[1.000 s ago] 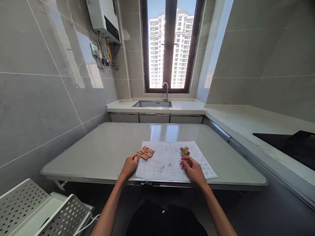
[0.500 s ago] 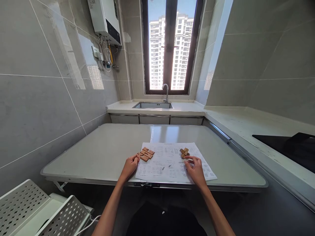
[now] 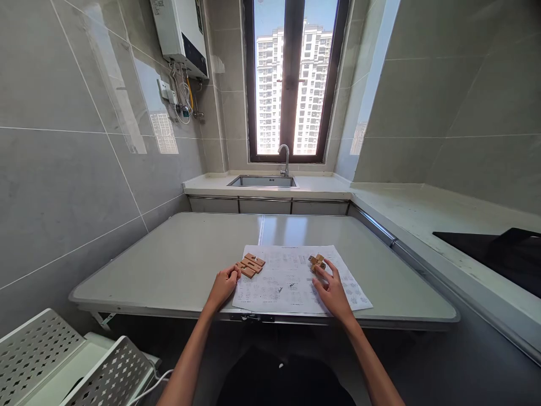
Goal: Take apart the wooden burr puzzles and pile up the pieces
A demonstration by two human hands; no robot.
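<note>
Flat notched wooden puzzle pieces (image 3: pixel 252 264) lie side by side on the left part of a printed paper sheet (image 3: pixel 279 301). At their left end is my left hand (image 3: pixel 223 286), its fingers curled closed against the nearest piece. Whether something sits inside those fingers is hidden. On the right of the sheet rests a small interlocking wooden burr puzzle (image 3: pixel 316 261). My right hand (image 3: pixel 333 290) is at its near right side, fingers apart, with the fingertips by or touching the puzzle. Two small dark marks or bits show mid-sheet, too small to name.
The sheet lies on a pale folding table (image 3: pixel 203 242). Behind it are a counter with a sink (image 3: pixel 262 181) and a faucet (image 3: pixel 287 158). A side counter (image 3: pixel 406 203) runs along the right, bearing a black object (image 3: pixel 490 254). A white perforated rack (image 3: pixel 114 372) stands lower left.
My right hand's fingers have stretched forward and spread around the right side of the burr puzzle. My left hand and the flat pieces stay nearly in place.
</note>
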